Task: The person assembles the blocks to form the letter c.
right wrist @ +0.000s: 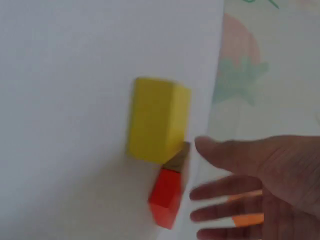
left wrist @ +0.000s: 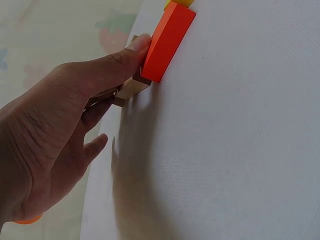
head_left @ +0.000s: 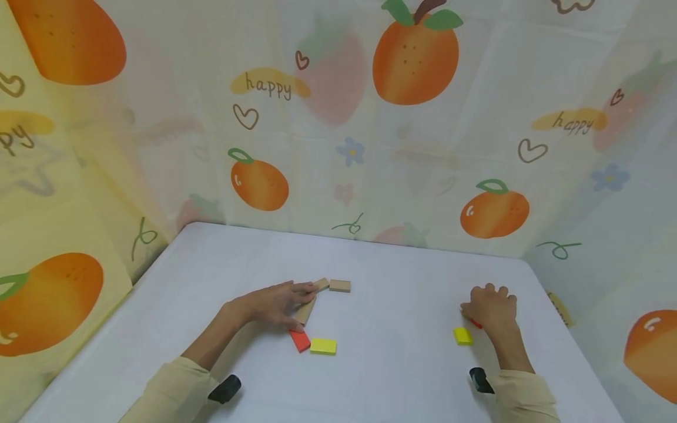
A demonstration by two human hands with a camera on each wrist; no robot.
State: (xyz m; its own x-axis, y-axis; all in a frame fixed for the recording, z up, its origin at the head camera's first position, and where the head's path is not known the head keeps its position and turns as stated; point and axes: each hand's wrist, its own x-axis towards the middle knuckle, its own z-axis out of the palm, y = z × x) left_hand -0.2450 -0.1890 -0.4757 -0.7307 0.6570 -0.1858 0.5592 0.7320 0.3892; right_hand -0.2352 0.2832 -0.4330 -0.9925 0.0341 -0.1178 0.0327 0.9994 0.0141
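My left hand (head_left: 280, 302) spans a plain wooden block (head_left: 306, 311), gripping it between thumb and fingers. In the left wrist view, the thumb lies beside the tilted red block (left wrist: 169, 42), which adjoins the wooden one (left wrist: 135, 87). Two more wooden blocks, one partly under the fingertips (head_left: 322, 284) and one to its right (head_left: 340, 286), continue the bent row. A yellow block (head_left: 323, 346) sits by the red one (head_left: 300, 341). My right hand (head_left: 491, 305) hovers by another red block (right wrist: 166, 197) and a wooden block (right wrist: 179, 160), its fingers extended and apart from them.
Another yellow block (head_left: 462, 336) stands near the right hand. Everything rests on a white table (head_left: 391, 376), with a fruit-printed cloth (head_left: 338, 176) hanging behind and at both sides. Dark wrist devices (head_left: 225, 389) show below each sleeve.
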